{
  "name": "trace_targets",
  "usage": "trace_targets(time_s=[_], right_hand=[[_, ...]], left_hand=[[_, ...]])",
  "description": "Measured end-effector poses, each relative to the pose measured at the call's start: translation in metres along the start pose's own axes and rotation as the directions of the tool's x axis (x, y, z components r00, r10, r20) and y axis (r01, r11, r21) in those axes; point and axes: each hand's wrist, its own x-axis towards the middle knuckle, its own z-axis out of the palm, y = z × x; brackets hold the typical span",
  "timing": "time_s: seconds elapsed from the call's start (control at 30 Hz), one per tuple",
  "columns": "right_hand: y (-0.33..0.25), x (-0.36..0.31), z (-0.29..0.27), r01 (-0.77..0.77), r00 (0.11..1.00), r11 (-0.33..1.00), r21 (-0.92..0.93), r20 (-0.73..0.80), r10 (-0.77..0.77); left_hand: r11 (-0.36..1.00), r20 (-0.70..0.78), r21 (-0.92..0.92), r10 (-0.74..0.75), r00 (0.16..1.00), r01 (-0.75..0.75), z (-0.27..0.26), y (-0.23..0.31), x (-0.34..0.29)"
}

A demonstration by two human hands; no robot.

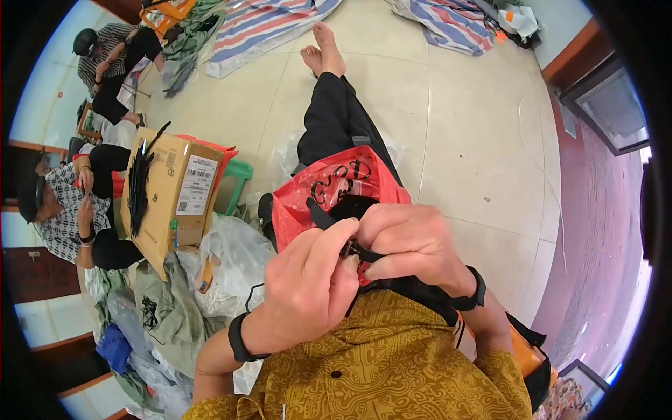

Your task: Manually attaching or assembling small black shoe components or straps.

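Close together above my lap, my left hand point(308, 280) and my right hand point(413, 245) both pinch a black strap point(320, 215). One end of the strap sticks up past my left fingers. A small dark piece, perhaps a buckle, shows between the fingertips, too small to make out clearly. The other end runs under my right thumb. Beneath the hands, a red plastic bag point(287, 203) lies spread over my thighs, with dark items inside it partly hidden by my fingers. Each wrist wears a black band.
On the left stands a cardboard box point(161, 231) with black straps point(142, 182) on top, beside a green stool point(240, 178). Clear plastic bags point(234, 245) and green cloth point(168, 308) pile up nearby. Two other people sit farther left. Striped sheeting point(269, 24) covers the far floor.
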Motion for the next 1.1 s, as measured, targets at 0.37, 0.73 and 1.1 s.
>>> trace_targets(time_s=[0.37,0.73,1.1], right_hand=[[-0.002,0.002,-0.002,-0.055,0.998,0.998,-0.010,0.006,0.055],[-0.006,0.001,-0.002,-0.168,0.984,0.985,0.026,0.056,0.166],[0.012,-0.004,-0.009,-0.318,0.948,0.811,0.491,0.157,0.277]], left_hand=[[0.994,0.045,-0.090,-0.053,0.998,0.057,-0.009,-0.006,0.005],[0.980,0.061,-0.158,-0.114,0.992,0.123,-0.007,-0.001,0.003],[0.931,0.084,-0.236,-0.267,0.960,0.280,-0.004,0.005,0.005]])
